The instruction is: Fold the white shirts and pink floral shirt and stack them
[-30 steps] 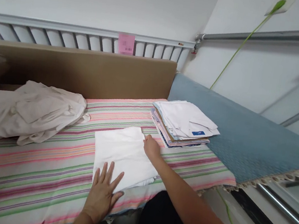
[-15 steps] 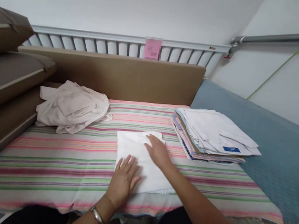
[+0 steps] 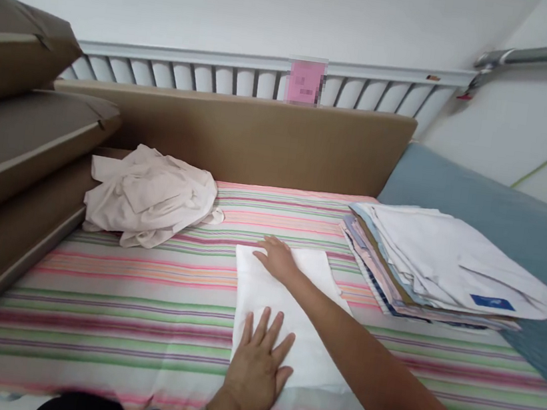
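A folded white garment (image 3: 303, 323) lies flat on the striped cloth (image 3: 138, 315) in front of me. My left hand (image 3: 260, 364), with a bracelet at the wrist, rests spread on its near left part. At the far edge of the garment, my right hand (image 3: 277, 259) lies with fingers stretched to the left, the forearm crossing over the garment's right side. Neither hand grips anything.
To the right is a stack of folded clothes (image 3: 447, 261), white on top. A crumpled off-white cloth (image 3: 154, 196) lies at the left, beside stacked brown cushions (image 3: 23, 152). A brown board-like panel (image 3: 241, 140) stands at the back before a white radiator (image 3: 194, 77).
My right hand has slid leftward along the garment's far edge. My left hand has shifted and spread wider. The whole view has moved, with most things now further right in the picture.
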Tool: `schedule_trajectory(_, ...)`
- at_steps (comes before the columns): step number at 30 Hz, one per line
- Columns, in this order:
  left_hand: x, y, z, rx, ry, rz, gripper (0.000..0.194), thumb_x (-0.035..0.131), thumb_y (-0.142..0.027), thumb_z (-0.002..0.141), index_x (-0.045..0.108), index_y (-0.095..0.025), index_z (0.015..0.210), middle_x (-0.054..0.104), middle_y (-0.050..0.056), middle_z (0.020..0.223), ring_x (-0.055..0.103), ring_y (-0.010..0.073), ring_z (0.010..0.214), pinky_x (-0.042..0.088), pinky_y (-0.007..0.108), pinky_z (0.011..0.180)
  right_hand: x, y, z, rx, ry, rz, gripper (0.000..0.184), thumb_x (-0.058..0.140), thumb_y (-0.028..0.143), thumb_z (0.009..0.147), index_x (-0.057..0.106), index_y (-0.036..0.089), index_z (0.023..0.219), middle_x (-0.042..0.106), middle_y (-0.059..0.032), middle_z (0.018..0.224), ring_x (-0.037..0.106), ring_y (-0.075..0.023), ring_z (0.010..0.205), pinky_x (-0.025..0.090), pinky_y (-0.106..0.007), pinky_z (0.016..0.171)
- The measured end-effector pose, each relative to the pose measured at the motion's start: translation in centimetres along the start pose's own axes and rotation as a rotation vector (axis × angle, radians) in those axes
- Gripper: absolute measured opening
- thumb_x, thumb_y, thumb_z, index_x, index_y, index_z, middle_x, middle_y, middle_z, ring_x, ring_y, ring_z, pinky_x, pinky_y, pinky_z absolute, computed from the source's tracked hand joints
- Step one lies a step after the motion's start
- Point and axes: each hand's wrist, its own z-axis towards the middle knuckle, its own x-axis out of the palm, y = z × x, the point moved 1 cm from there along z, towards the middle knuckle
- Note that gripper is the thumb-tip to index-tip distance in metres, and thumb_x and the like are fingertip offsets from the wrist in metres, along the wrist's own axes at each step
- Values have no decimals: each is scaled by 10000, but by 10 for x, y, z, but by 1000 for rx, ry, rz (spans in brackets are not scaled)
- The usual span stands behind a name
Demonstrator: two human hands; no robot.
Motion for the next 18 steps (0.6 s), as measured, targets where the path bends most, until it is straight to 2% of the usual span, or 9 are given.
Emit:
schedule_trajectory(2,2,0,0,0,-9,-6,534,353,-391,901,227,-313,1414,141,49,1522,95,326,1382,267,601,1060,12,17,25,11,43,82,381,554,458,820,632,197,1087,514,-106,1302,348,-264,1282,239,-452,1034)
schedule_trajectory(4,5,0,0,-6,-16,-7,540,354,-394,899,223,-309,1416,149,53,1521,99,329,1381,282,599,1054,25,25,43,-13,64,133,244,631,400,771,676,207,914,605,-71,1166,440,-248,1198,273,-434,1004)
schedule_trajectory(6,6,0,0,-14,-21,-3,545,358,-391,896,222,-306,1417,158,56,1519,102,327,1382,293,595,1050,37,26,53,-48,59,156,108,641,309,770,672,212,806,643,-30,1058,515,-200,1092,299,-393,977)
schedule_trajectory(8,7,1,1,-21,-27,3,551,366,-390,892,220,-307,1417,167,59,1518,110,326,1381,302,595,1044,46,23,57,-68,39,169,73,615,261,794,660,207,772,645,-16,1030,541,-167,1030,314,-363,957)
schedule_trajectory(14,11,-2,4,-30,-49,19,526,394,-382,884,280,-328,1395,243,45,1497,168,311,1374,324,584,1034,64,15,61,-87,-27,169,80,597,281,822,654,229,841,551,-15,1258,421,-163,1213,219,-373,1047)
schedule_trajectory(16,10,-4,5,-35,-69,16,498,419,-376,877,343,-329,1367,294,45,1477,214,317,1360,334,593,1020,61,18,55,-96,-21,143,121,588,292,831,650,240,919,505,-25,1322,352,-182,1282,186,-409,1071)
schedule_trajectory(18,5,-2,6,-32,-97,-12,472,451,-367,866,399,-329,1334,357,47,1445,275,327,1335,338,609,1006,49,24,37,-124,-33,124,247,590,303,830,613,236,1067,400,-62,1410,254,-213,1343,156,-454,1084)
